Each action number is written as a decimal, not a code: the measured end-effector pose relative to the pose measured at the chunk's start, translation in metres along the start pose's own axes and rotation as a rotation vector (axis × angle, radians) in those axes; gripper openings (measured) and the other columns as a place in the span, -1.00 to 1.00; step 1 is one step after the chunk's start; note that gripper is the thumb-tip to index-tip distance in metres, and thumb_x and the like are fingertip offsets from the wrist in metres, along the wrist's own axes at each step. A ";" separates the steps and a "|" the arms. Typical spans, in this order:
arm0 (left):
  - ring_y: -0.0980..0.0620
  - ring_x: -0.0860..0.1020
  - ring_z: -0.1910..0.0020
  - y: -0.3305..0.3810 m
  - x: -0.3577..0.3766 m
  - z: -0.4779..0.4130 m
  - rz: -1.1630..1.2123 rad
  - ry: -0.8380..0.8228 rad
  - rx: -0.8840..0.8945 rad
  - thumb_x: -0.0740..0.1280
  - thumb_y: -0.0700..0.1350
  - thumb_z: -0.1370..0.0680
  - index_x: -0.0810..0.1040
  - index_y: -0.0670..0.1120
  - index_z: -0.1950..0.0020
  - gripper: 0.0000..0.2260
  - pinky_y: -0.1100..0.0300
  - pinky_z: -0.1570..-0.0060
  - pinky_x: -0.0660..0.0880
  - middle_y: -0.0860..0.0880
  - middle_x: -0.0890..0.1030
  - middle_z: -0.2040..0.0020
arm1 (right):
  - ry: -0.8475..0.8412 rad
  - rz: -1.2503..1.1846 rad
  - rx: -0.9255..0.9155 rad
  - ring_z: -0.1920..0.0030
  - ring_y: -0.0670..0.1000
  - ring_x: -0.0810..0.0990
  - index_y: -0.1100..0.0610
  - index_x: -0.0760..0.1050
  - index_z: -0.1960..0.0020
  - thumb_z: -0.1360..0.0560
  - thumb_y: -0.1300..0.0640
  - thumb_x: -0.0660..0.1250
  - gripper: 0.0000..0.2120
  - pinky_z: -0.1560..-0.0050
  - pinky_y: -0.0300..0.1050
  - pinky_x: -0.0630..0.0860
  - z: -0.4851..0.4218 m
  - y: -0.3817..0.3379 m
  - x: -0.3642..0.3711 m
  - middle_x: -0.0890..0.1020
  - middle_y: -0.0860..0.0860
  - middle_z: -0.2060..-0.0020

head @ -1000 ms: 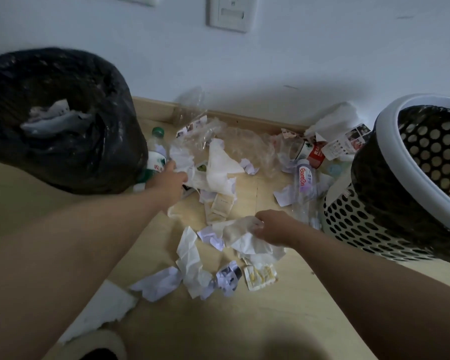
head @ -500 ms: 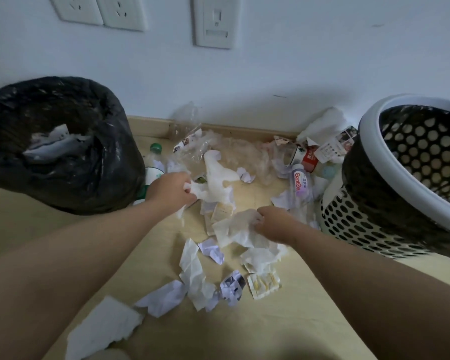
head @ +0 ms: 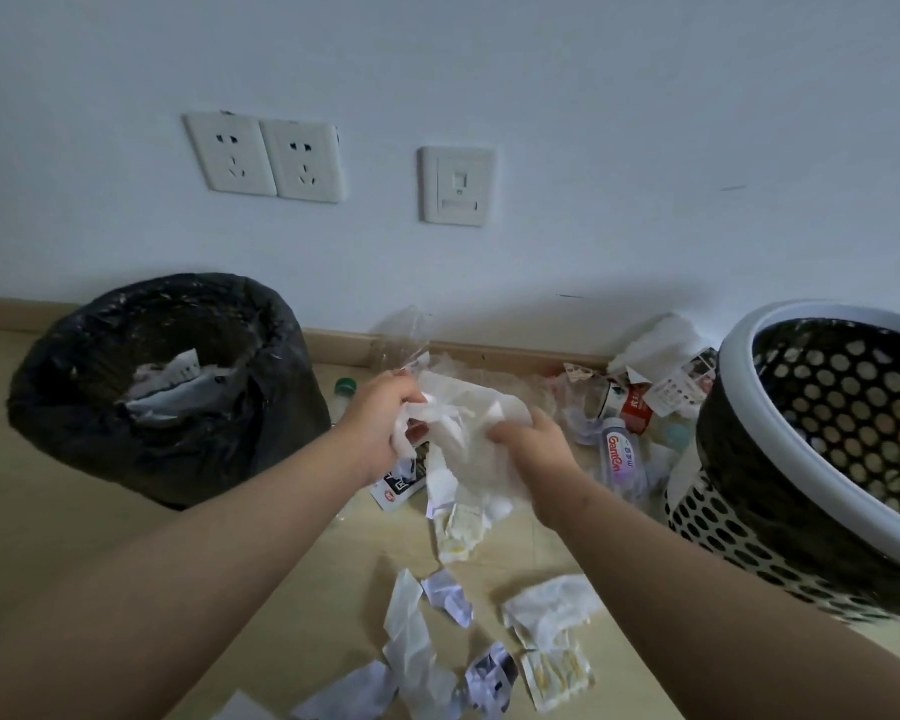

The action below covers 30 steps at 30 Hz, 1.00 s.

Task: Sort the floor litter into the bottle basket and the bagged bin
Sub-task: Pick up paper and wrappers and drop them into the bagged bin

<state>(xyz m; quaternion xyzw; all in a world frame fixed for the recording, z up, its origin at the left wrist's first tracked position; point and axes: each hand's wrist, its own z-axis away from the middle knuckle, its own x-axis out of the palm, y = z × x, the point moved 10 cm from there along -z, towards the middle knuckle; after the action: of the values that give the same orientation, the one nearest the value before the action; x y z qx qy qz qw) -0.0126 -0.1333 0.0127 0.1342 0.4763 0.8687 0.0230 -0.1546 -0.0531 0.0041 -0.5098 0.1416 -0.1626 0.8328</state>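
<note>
Head view: tissues [head: 471,449] gripped by left hand [head: 383,423] and right hand [head: 533,452] hide fingertips.

We see our two arms bare from wrist to picture edge: the left forearm [head: 188,574] comes in from 8 o'clock and the right forearm [head: 723,615] from 4 o'clock. Each looks broad at the edge and slimmer toward the wrist. Our left hand [head: 380,423] and right hand [head: 536,449], near the middle, are bare as well, with smooth skin
</note>
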 end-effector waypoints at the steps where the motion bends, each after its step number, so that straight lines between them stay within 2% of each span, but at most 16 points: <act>1: 0.01 0.39 0.42 -0.004 0.000 0.000 0.032 0.017 -0.018 0.12 -0.34 -0.52 0.30 -0.13 0.34 -0.76 0.27 0.50 0.38 -0.08 0.36 0.36 | -0.024 -0.040 0.005 0.13 0.08 0.53 0.11 0.39 -0.06 -0.51 0.29 0.24 -0.84 0.12 -0.08 0.51 -0.001 -0.001 0.005 0.52 0.03 0.17; 4: -0.01 0.43 0.38 -0.009 0.004 0.005 0.036 0.021 -0.028 0.15 -0.30 -0.54 0.38 -0.11 0.26 -0.80 0.20 0.36 0.34 -0.08 0.42 0.32 | -0.084 -0.129 0.037 0.16 0.09 0.54 0.09 0.48 -0.02 -0.51 0.29 0.24 -0.84 0.14 -0.06 0.50 0.000 -0.002 0.023 0.57 0.08 0.15; 6: 0.00 0.50 0.30 -0.013 0.011 0.010 -0.011 -0.034 -0.051 0.23 -0.21 -0.56 0.44 -0.05 0.02 -0.93 0.19 0.31 0.42 -0.05 0.50 0.22 | -0.126 -0.178 0.056 0.11 0.14 0.56 0.09 0.51 0.01 -0.52 0.27 0.22 -0.86 0.11 -0.02 0.50 0.000 -0.003 0.036 0.59 0.14 0.09; 8: 0.00 0.57 0.21 -0.015 0.009 0.010 -0.068 -0.072 -0.070 0.29 -0.09 -0.56 0.43 0.02 -0.15 -0.82 0.17 0.28 0.50 -0.03 0.57 0.12 | -0.155 -0.216 0.074 0.04 0.16 0.57 0.14 0.53 -0.06 -0.55 0.20 0.20 -0.84 0.10 -0.02 0.51 -0.001 -0.005 0.048 0.60 0.16 0.04; 11: -0.03 0.61 0.10 -0.010 -0.003 0.007 -0.164 -0.038 -0.002 0.35 -0.08 -0.53 0.47 0.04 -0.04 -0.88 0.03 0.06 0.57 -0.04 0.62 0.04 | -0.140 -0.193 0.097 -0.04 0.16 0.59 0.17 0.53 -0.13 -0.57 0.07 0.17 -0.74 -0.05 0.04 0.51 -0.001 -0.005 0.058 0.61 0.14 0.03; 12: -0.05 0.62 0.08 -0.006 -0.008 0.009 -0.204 -0.004 0.033 0.37 -0.12 -0.52 0.48 0.02 -0.01 -0.88 -0.01 -0.01 0.56 -0.04 0.62 0.03 | -0.126 -0.182 0.090 -0.03 0.16 0.60 0.18 0.53 -0.12 -0.57 0.07 0.17 -0.74 -0.07 0.04 0.50 -0.002 -0.005 0.058 0.62 0.13 0.06; 14: -0.07 0.61 0.01 0.003 -0.025 0.009 -0.300 0.080 0.109 0.38 -0.18 -0.49 0.51 -0.01 -0.07 -0.81 0.01 -0.06 0.56 -0.06 0.63 -0.03 | -0.120 -0.160 0.065 0.07 0.12 0.60 0.14 0.53 -0.01 -0.56 0.15 0.17 -0.82 -0.01 -0.01 0.51 -0.002 -0.006 0.062 0.62 0.08 0.16; 16: -0.01 0.58 0.05 0.015 -0.038 0.012 -0.335 0.150 0.166 0.34 -0.21 -0.50 0.52 -0.03 -0.15 -0.76 0.15 0.10 0.55 -0.04 0.60 -0.02 | -0.137 -0.159 0.063 0.19 0.07 0.58 0.09 0.51 0.05 -0.57 0.19 0.18 -0.87 0.14 -0.08 0.52 0.002 -0.004 0.067 0.60 0.05 0.20; 18: 0.09 0.51 0.20 0.033 -0.052 0.017 -0.315 0.219 0.232 0.29 -0.22 -0.52 0.49 0.00 -0.10 -0.80 0.27 0.28 0.43 -0.01 0.55 0.07 | -0.147 -0.152 0.078 0.25 0.05 0.55 0.12 0.49 0.02 -0.57 0.18 0.21 -0.92 0.26 -0.13 0.50 0.006 0.000 0.071 0.56 0.06 0.19; 21: 0.14 0.46 0.25 0.070 -0.077 0.023 -0.219 0.314 0.360 0.28 -0.23 -0.53 0.48 0.00 -0.05 -0.83 0.31 0.32 0.38 0.02 0.52 0.12 | -0.132 -0.150 0.111 0.33 0.02 0.49 0.16 0.46 0.01 -0.56 0.18 0.25 -0.94 0.30 -0.16 0.46 0.007 0.005 0.077 0.51 0.07 0.22; 23: 0.09 0.47 0.22 0.097 -0.099 0.031 -0.183 0.413 0.459 0.28 -0.22 -0.54 0.47 -0.01 0.02 -0.89 0.28 0.29 0.40 0.04 0.52 0.14 | -0.139 -0.162 0.127 0.33 0.02 0.48 0.13 0.44 0.09 -0.57 0.18 0.24 -0.94 0.30 -0.15 0.45 0.009 0.005 0.085 0.50 0.07 0.22; 24: 0.05 0.49 0.18 0.110 -0.113 0.035 -0.170 0.479 0.505 0.27 -0.21 -0.54 0.49 -0.05 -0.01 -0.91 0.23 0.24 0.42 0.01 0.54 0.11 | -0.145 -0.163 0.128 0.32 0.03 0.48 0.12 0.43 0.11 -0.57 0.18 0.23 -0.91 0.29 -0.15 0.45 0.010 0.004 0.090 0.50 0.08 0.21; 27: -0.06 0.50 -0.02 0.138 -0.154 0.051 -0.149 0.718 0.624 0.19 -0.21 -0.58 0.43 -0.16 -0.25 -0.76 0.17 -0.01 0.42 -0.10 0.54 -0.11 | -0.171 -0.158 0.122 0.24 0.04 0.49 0.11 0.42 0.10 -0.59 0.17 0.21 -0.91 0.24 -0.13 0.48 0.014 -0.002 0.109 0.51 0.10 0.15; 30: -0.12 0.42 -0.25 0.146 -0.188 0.061 -0.160 0.907 0.643 0.16 -0.22 -0.59 0.32 -0.14 -0.37 -0.67 0.16 -0.18 0.35 -0.15 0.37 -0.35 | -0.214 -0.185 0.120 0.22 0.05 0.51 0.10 0.43 0.09 -0.58 0.17 0.22 -0.92 0.22 -0.12 0.49 0.020 -0.010 0.133 0.52 0.10 0.14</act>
<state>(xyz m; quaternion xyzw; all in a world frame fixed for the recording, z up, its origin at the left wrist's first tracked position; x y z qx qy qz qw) 0.1965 -0.1942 0.1258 -0.2892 0.6881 0.6459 -0.1604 -0.0271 -0.0958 0.0124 -0.4844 -0.0056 -0.1917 0.8536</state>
